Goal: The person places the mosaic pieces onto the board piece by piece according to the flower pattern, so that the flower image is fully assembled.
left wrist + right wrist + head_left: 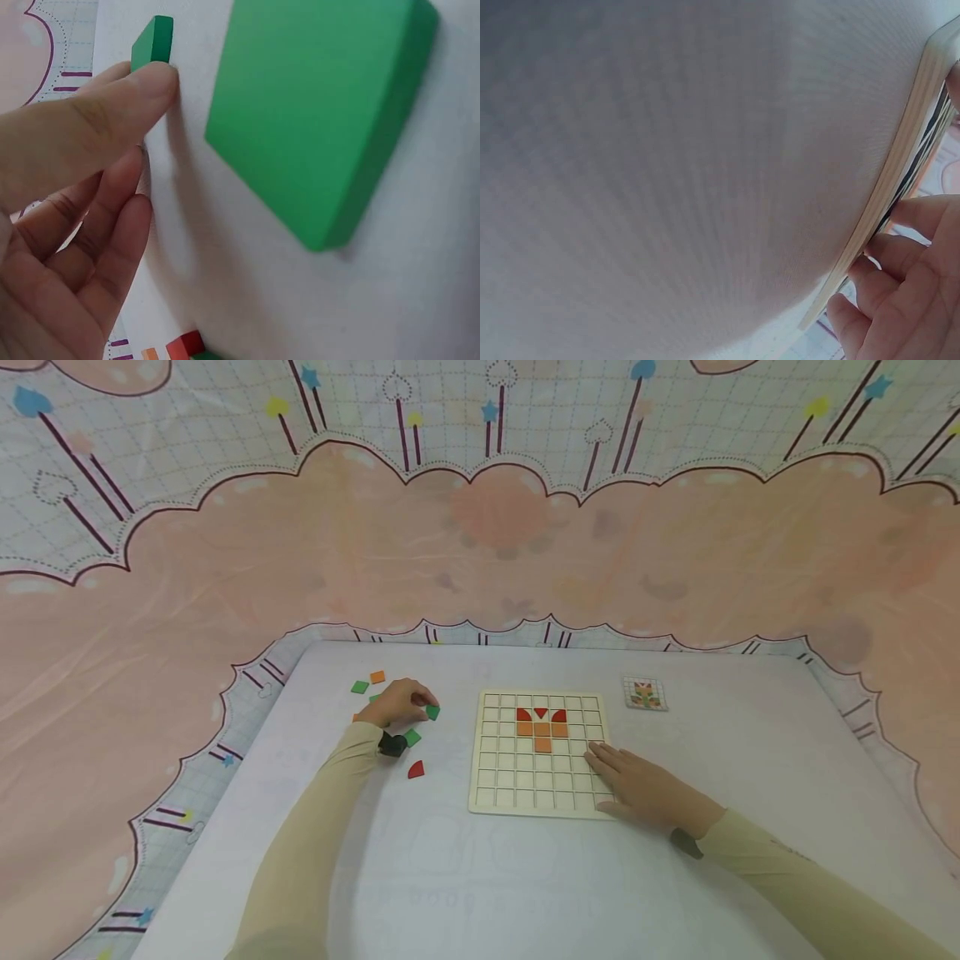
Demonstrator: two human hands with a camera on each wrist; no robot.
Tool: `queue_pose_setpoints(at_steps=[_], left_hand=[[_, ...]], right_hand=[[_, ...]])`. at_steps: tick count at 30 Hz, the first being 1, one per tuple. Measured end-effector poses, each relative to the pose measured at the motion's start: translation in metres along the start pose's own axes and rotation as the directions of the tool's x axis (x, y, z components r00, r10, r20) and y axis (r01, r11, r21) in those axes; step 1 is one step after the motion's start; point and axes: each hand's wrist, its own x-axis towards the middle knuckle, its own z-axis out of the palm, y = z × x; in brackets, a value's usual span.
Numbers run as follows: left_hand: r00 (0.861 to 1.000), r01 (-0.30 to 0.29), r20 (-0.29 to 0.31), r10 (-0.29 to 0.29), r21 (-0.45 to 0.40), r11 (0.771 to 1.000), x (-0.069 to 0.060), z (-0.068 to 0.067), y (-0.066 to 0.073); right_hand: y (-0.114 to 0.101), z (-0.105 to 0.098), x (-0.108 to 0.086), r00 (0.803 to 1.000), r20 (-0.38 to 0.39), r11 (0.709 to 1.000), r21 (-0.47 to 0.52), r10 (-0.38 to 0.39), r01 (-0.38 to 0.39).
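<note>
Between thumb and fingertips my left hand [397,702] pinches a small green tile [432,712], seen also in the left wrist view as a thin green tile [153,43] above the thumb. Another green tile [315,112] lies close to that wrist camera. My right hand [651,789] rests with its fingers extended on the right edge of a pale wooden grid board [510,783]; the board's side edge [877,202] shows under the fingers in the right wrist view. Orange square tiles [543,745] and red pieces [522,715] sit in the board's upper middle cells.
Around my left hand lie loose pieces: an orange tile [377,677], green tiles [360,687] and a red quarter-round piece [416,769]. A small pattern card [644,693] lies right of the board's far corner. A patterned cloth [525,560] hangs behind the white table [750,735].
</note>
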Motion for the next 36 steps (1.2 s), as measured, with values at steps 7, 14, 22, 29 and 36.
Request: queue_pose_setpoints(at_steps=[7, 14, 22, 29, 36], left_hand=[[1.000, 0.004, 0.002, -0.004, -0.007, 1.000, -0.001, 0.000, 0.000], [0.999, -0.042, 0.013, 0.042, 0.004, 0.999, -0.002, 0.000, 0.001], [0.998, -0.064, 0.007, 0.064, 0.025, 0.998, -0.001, 0.005, 0.011], [0.992, -0.128, 0.004, 0.128, 0.042, 0.991, 0.010, 0.022, 0.033], [0.985, -0.173, 0.009, 0.173, 0.007, 0.985, 0.021, 0.046, 0.064]], right_hand=[[0.000, 0.000, 0.000, 1.000, -0.001, 1.000, 0.015, 0.000, 0.000], [-0.001, -0.001, 0.000, 1.000, -0.001, 1.000, 0.002, -0.005, 0.005], [-0.003, -0.002, -0.001, 1.000, 0.011, 1.000, 0.022, 0.013, -0.013], [-0.002, -0.001, -0.001, 1.000, 0.004, 1.000, 0.019, 0.013, -0.013], [-0.003, -0.001, -0.001, 1.000, -0.005, 1.000, 0.015, 0.003, -0.003]])
